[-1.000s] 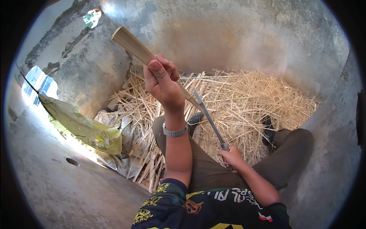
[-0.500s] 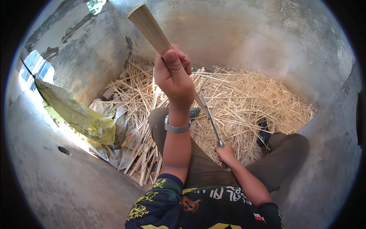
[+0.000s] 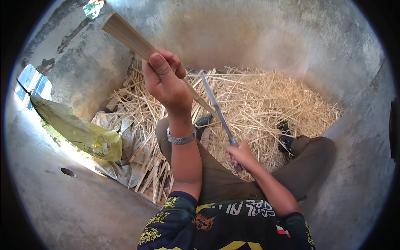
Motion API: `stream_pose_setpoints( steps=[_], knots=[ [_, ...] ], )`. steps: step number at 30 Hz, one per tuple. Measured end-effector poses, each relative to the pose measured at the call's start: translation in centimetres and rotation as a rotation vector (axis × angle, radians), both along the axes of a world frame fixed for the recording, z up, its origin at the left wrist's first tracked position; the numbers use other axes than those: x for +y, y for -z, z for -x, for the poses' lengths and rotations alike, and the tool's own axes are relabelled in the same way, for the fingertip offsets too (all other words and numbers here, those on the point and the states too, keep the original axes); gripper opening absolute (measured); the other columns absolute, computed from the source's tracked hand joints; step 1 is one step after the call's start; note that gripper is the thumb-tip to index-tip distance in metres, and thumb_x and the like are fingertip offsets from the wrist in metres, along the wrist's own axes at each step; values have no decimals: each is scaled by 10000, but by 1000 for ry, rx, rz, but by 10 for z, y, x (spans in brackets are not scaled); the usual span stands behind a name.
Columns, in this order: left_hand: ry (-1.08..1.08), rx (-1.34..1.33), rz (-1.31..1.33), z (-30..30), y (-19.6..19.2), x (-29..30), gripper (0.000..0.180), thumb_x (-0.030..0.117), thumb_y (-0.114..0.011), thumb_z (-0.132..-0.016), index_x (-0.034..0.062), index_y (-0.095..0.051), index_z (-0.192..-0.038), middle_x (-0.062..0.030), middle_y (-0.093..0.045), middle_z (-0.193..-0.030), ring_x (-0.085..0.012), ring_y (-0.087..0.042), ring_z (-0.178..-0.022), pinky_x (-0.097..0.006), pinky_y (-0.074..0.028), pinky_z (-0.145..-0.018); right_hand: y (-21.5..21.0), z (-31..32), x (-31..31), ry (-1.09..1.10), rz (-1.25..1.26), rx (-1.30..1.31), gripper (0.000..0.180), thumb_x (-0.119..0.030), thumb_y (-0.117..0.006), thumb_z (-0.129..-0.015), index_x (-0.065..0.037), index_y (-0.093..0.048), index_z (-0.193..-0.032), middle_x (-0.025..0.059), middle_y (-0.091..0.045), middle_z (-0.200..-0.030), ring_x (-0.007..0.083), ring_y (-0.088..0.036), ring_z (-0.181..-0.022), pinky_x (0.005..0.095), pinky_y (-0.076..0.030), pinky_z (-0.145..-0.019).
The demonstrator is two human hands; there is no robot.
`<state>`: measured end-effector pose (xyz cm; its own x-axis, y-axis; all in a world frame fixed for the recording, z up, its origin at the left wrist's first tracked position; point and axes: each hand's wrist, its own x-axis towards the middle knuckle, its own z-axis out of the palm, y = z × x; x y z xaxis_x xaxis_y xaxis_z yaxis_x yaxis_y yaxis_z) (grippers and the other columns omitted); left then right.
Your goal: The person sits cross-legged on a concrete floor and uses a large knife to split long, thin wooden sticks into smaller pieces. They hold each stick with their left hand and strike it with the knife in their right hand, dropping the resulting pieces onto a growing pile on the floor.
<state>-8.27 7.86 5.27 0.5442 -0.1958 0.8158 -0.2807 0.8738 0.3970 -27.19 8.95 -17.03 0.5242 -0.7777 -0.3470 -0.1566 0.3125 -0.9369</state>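
My left hand [image 3: 168,79] grips a long, flat bamboo strip [image 3: 127,34] partway along, thumb on top. The strip slants from the upper left, through my fist, down toward the lower right, where its thin lower end meets the blade. My right hand [image 3: 241,155] is closed round the handle of a long straight knife [image 3: 220,113] above my lap. Its blade points up and away from me, touching or just behind the strip's lower end; I cannot tell which.
Loose straw-like bamboo shavings [image 3: 271,100] cover the floor ahead. Split sticks [image 3: 156,181] lie in a pile at my left. A yellowish plastic sack [image 3: 79,131] hangs by the left wall opening. A curved concrete wall [image 3: 250,37] surrounds me. My legs [image 3: 316,156] are bent outward.
My left hand has moved left and slightly down, tilting the strip further left. The knife has turned and risen a little, its blade now more in view.
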Motion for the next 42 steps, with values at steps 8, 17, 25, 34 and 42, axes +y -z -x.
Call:
stream_pose_setpoints(
  steps=[8,17,25,34,42],
  knots=[
    [-46,-39,15,9,-3,-4,396,440,-418,-1100,76,-495,-966,29,-359,-648,-51,-265,-529,-232,-203,-479,-13,-42,-10,123,533,-16,257,-184,-700,-873,16,-591,-752,-5,-567,-611,89,-433,-563,302,-388,-540],
    [5,-49,23,5,-1,1,360,374,-419,-1110,60,-464,-940,41,-351,-684,-36,-282,-520,-213,-196,-458,121,-5,-39,79,-3,615,161,-153,-631,-828,6,-647,-847,71,-579,-644,190,-528,-466,406,-467,-491],
    [-28,-62,12,-1,-10,-28,358,427,-439,-1095,98,-479,-961,29,-404,-651,-50,-329,-519,-221,-253,-454,113,-13,-50,30,-651,-56,249,-121,-649,-850,-149,-454,-698,-48,-430,-538,74,-367,-385,272,-362,-405],
    [47,-68,-38,-36,-34,-121,382,413,-448,-1094,85,-517,-910,36,-432,-653,-53,-386,-523,-218,-308,-455,8,-40,-49,364,491,-65,279,-200,-655,-921,-50,-584,-696,-16,-524,-577,94,-456,-482,306,-363,-479],
    [97,-91,22,8,-45,-147,371,366,-475,-1094,116,-512,-823,72,-416,-627,-31,-360,-507,-216,-279,-444,197,7,-68,261,-79,607,325,-300,-684,-869,23,-679,-831,148,-652,-656,225,-629,-534,379,-486,-520]
  ],
)
